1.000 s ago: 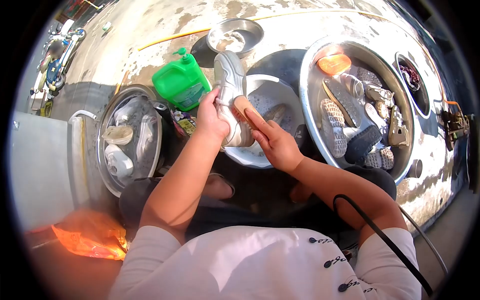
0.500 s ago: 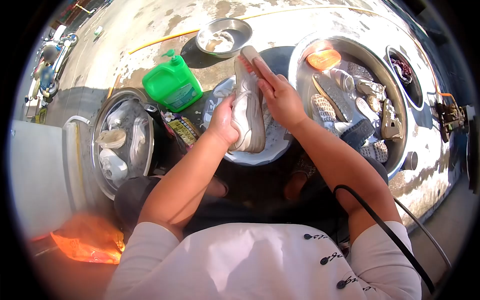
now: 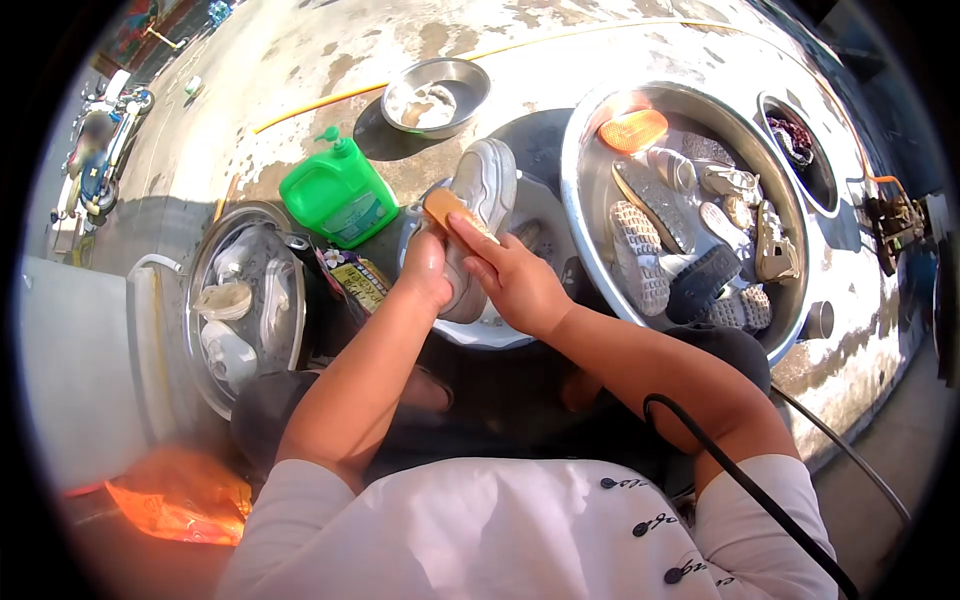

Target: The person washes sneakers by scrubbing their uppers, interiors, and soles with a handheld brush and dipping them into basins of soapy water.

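A whitish-grey shoe (image 3: 486, 190) is held toe up over a white basin (image 3: 562, 240) with water in it. My left hand (image 3: 427, 268) grips the shoe from its left side, near the opening. In my right hand (image 3: 522, 285) is a brush with a tan wooden back (image 3: 452, 214), lying across the upper of the shoe. The bristles are hidden beneath the brush back. My right fingers lie along the brush, close to my left hand.
Right, a large metal tub (image 3: 572, 190) holds several shoes. Left stands a metal basin (image 3: 192, 335) with pale shoes. A green jug (image 3: 338, 192), a small metal bowl (image 3: 478, 92), a yellow hose (image 3: 345, 96) and an orange bag (image 3: 182, 495) lie around.
The brush has moved from the shoe's right side by the toe onto its upper, nearer my left hand. The shoe has turned, showing its top. The view has shifted slightly.
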A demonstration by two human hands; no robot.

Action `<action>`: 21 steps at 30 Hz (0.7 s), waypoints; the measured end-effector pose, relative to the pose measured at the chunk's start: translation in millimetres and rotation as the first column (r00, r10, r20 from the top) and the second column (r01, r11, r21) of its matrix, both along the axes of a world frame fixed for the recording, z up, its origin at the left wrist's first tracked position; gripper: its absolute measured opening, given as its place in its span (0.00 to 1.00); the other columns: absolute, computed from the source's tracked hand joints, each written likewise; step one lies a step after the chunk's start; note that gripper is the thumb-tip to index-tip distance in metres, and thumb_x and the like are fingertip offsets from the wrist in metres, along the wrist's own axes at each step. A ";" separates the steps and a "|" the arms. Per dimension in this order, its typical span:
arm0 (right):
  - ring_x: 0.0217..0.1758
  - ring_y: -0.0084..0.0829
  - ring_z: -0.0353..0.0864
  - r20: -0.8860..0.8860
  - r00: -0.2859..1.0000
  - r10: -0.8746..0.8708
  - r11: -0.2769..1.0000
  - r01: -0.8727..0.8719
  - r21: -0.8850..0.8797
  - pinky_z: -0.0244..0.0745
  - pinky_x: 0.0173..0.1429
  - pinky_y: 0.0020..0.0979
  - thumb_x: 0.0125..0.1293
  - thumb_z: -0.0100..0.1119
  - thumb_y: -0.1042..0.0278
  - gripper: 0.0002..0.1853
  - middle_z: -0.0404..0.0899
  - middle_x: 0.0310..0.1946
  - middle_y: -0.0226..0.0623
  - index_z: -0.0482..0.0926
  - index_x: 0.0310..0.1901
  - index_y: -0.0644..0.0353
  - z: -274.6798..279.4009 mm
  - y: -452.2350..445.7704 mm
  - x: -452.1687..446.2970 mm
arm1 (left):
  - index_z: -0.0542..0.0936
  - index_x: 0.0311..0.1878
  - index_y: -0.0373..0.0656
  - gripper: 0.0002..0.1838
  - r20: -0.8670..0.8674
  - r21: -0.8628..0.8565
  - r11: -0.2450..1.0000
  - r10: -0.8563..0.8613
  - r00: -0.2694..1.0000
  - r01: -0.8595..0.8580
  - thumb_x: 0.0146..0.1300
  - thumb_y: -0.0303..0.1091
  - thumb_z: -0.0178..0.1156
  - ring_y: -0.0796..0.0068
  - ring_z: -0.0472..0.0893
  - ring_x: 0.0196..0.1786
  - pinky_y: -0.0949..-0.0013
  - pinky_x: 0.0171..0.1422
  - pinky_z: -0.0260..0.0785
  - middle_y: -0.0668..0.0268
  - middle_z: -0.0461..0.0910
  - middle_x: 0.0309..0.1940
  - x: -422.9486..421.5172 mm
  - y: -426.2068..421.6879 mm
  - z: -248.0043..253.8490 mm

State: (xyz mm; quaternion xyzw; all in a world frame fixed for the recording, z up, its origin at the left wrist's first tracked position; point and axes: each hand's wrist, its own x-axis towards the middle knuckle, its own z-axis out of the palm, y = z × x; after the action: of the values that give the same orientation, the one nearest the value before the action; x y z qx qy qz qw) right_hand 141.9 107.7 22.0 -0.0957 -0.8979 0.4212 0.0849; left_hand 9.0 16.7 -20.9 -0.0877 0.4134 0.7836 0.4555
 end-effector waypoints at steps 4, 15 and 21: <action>0.50 0.45 0.81 -0.011 0.921 -0.390 0.911 0.384 -0.150 0.74 0.53 0.36 0.74 0.52 0.63 0.25 0.80 0.48 0.51 0.66 0.71 0.45 6.5 63.9 -33.1 | 0.75 0.59 0.38 0.18 -0.136 -0.003 0.999 -0.052 0.989 0.052 0.73 0.38 0.49 0.63 0.81 0.54 0.57 0.63 0.72 0.58 0.81 0.53 -0.5 2.6 -11.7; 0.51 0.42 0.81 0.165 0.886 -0.434 0.813 0.464 -0.351 0.72 0.57 0.34 0.77 0.44 0.57 0.26 0.80 0.51 0.49 0.60 0.75 0.43 15.8 78.0 -25.3 | 0.77 0.54 0.35 0.16 -0.328 -0.112 0.992 0.012 0.945 -0.051 0.67 0.31 0.61 0.69 0.80 0.51 0.63 0.58 0.72 0.61 0.80 0.48 8.4 -6.8 -3.9; 0.59 0.34 0.76 0.176 0.933 -0.315 0.897 0.353 -0.265 0.65 0.64 0.28 0.77 0.44 0.57 0.26 0.79 0.55 0.44 0.60 0.75 0.46 2.9 62.5 -25.4 | 0.77 0.53 0.34 0.15 -0.299 -0.128 0.987 0.058 0.953 -0.100 0.65 0.29 0.63 0.72 0.78 0.48 0.67 0.58 0.69 0.62 0.79 0.46 1.2 -20.8 1.7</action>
State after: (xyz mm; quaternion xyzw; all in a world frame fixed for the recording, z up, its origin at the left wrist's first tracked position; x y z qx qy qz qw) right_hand 116.5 170.2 24.8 -0.2869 -0.7995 0.5212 0.0831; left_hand 10.3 -4.0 -19.2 -0.0189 0.5273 0.7741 0.3500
